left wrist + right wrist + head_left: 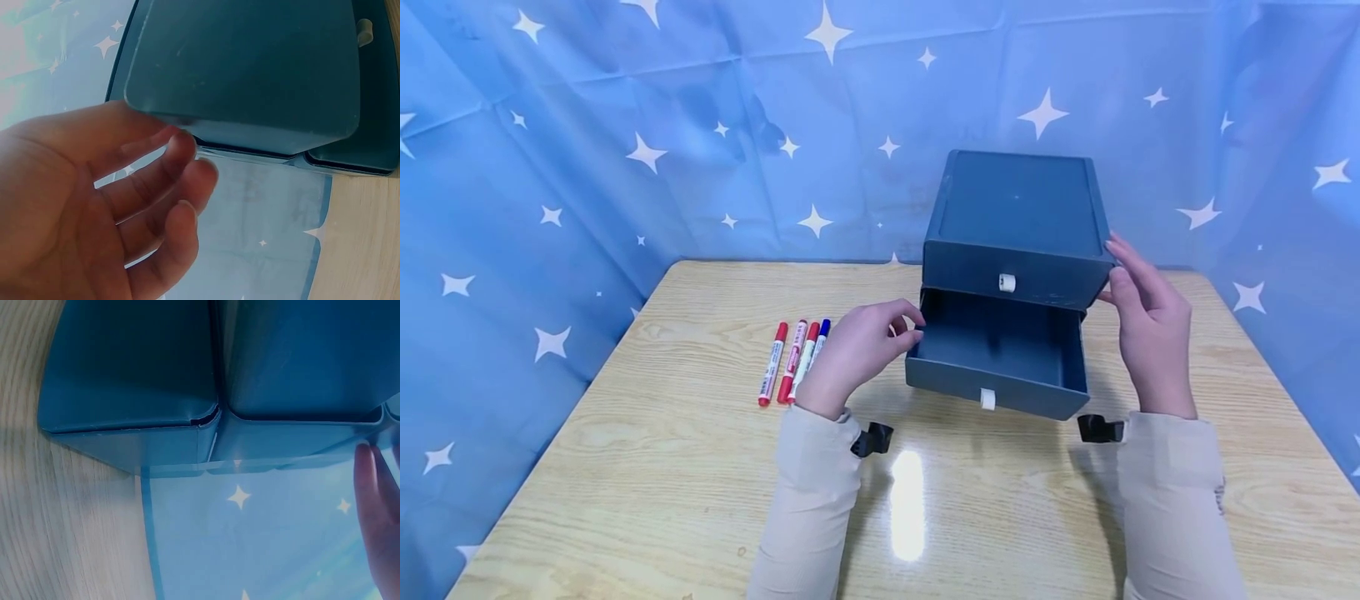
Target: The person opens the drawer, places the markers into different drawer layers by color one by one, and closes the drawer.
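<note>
A dark blue drawer unit (1018,204) stands toward the back of the table. One drawer (992,379) with a white knob is pulled out and looks empty inside. At this drawer's left wall, my left hand (868,342) pinches the rim with thumb and bent finger; in the left wrist view one digit passes behind the drawer's front panel (250,62). My right hand (1153,321) rests its extended fingers against the right side of the top tier, above the pulled-out drawer. Only a fingertip area (372,494) of it shows in the right wrist view.
Several markers (772,367) with red and blue caps lie left of my left hand, partly covered by it. Under the pulled-out drawer, the left wrist view shows another drawer front (380,94) with a knob. A blue starred cloth (850,125) hangs behind the wooden table (647,433).
</note>
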`<state>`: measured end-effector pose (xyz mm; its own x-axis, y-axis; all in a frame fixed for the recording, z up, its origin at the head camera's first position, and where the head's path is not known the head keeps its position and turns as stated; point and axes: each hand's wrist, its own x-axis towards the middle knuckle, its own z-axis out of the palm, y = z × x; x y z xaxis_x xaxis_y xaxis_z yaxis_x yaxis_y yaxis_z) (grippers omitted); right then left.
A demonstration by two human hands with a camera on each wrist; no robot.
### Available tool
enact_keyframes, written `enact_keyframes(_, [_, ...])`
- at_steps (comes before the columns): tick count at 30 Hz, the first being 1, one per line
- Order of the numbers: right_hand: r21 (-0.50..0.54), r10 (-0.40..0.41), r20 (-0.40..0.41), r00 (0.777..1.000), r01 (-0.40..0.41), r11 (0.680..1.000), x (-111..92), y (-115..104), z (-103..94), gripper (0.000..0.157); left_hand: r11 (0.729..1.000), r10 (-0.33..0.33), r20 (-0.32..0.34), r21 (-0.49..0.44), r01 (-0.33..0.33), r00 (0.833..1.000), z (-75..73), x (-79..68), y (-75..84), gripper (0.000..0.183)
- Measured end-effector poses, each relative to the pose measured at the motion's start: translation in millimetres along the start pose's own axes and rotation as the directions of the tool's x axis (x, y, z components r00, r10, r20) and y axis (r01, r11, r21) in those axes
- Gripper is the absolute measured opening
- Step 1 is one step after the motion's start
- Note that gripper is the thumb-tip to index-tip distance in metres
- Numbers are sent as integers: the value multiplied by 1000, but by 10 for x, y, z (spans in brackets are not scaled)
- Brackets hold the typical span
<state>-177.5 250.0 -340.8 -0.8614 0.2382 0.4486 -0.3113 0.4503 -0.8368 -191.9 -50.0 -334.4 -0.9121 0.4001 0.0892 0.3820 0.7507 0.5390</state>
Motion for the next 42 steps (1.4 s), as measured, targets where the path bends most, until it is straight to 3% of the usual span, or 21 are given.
enact_keyframes(14, [7,14,2,1000,-14,1000,49,167,-9,35,1000,-26,-82,-8,25,996,-35,-16,-96,18])
enact_keyframes(26, [11,13,-2,1000,-13,1000,50,157,-9,34,994,-101,-80,-38,98,992,-55,-2,-241,19])
enact_keyframes(42, [18,34,-1,999,-34,999,31,127,-6,34,988,-155,-71,-24,154,985,53,57,-365,17])
